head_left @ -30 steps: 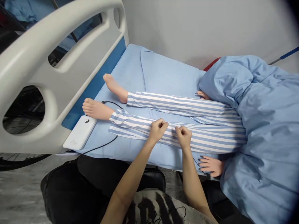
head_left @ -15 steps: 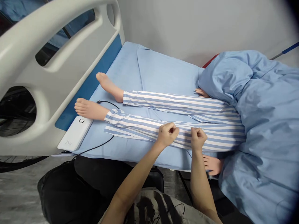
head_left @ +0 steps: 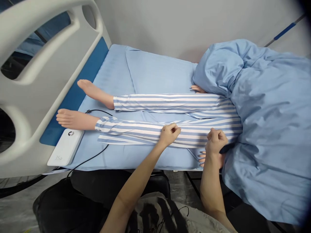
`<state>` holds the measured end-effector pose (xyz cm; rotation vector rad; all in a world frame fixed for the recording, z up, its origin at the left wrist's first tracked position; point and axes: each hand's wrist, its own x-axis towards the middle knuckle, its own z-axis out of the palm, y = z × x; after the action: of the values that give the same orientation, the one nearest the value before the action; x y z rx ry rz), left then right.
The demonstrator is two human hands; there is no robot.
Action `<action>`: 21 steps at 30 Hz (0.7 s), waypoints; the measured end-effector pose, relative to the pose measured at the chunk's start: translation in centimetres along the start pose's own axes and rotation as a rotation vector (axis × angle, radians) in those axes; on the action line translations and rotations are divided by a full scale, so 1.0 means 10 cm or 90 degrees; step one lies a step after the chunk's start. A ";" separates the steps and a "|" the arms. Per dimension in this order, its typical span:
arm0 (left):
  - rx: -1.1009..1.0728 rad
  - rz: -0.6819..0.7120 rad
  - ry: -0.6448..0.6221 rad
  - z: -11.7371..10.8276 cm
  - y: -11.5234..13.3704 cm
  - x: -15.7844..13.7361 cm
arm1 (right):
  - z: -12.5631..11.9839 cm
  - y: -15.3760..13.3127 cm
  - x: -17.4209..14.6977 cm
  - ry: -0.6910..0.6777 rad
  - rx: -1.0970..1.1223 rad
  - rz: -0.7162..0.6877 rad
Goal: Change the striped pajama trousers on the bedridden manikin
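Observation:
A manikin lies on the bed in blue-and-white striped trousers [head_left: 143, 103], its smooth bare feet [head_left: 77, 119] toward the footboard. My left hand [head_left: 169, 134] is curled into a loose fist over the near leg, around the knee, with nothing visible in it. Farther up that leg, by the thigh, my right hand [head_left: 216, 139] is also closed in a fist. Whether either fist touches the cloth or hovers just above it, I cannot tell. Behind my right wrist shows a manikin hand [head_left: 202, 158], partly covered.
A bunched blue quilt [head_left: 269, 113] covers the manikin's upper part. The white-and-blue footboard [head_left: 55, 58] stands at left. A white power bank [head_left: 66, 147] lies on the sheet [head_left: 155, 72] beside the near foot, with a black cable [head_left: 91, 157] running nearby. A black bag [head_left: 65, 207] is below the bed edge.
My right hand has moved right along the near leg toward the quilt, widening the gap between my fists. The view has shifted slightly to the right. Both hands stay closed.

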<state>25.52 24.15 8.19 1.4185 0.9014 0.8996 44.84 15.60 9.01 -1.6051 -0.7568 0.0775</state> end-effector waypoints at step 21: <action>0.091 0.024 -0.109 0.90 -0.06 0.12 | -0.39 0.30 0.48 0.006 -0.166 -0.030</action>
<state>34.23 21.59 7.30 1.6141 0.8245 0.7417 51.65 14.69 8.80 -1.8321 -0.8224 -0.0655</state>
